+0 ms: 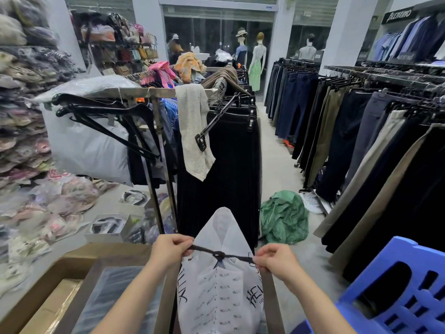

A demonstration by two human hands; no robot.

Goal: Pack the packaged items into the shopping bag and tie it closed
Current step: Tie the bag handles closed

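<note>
1. Low in the middle of the view, between the two forearms, a white shopping bag (220, 300) is held upright, its long axis running from the bottom edge of the view up to a pointed flap at the top.
2. A dark cord (222, 256) is stretched level across the neck of the bag, from side to side, with a small tight knot (219, 255) at its middle.
3. The bag is seen to be of thin, soft, slightly crinkled material, printed all over with small dark lettering and with larger letters along both sides; below the cord it bulges, above it it narrows to the flap.
4. The left hand (168, 249) is closed in a pinch on the left end of the cord, and the right hand (277, 260) is closed in a pinch on the right end.
5. The knot lies midway between the hands, and the body of the bag hangs below and between them.
6. An open cardboard box (72, 280) is seen just left of the bag, a blue plastic stool (395, 292) to the right, and a rack of dark garments (221, 153) behind it.
</note>
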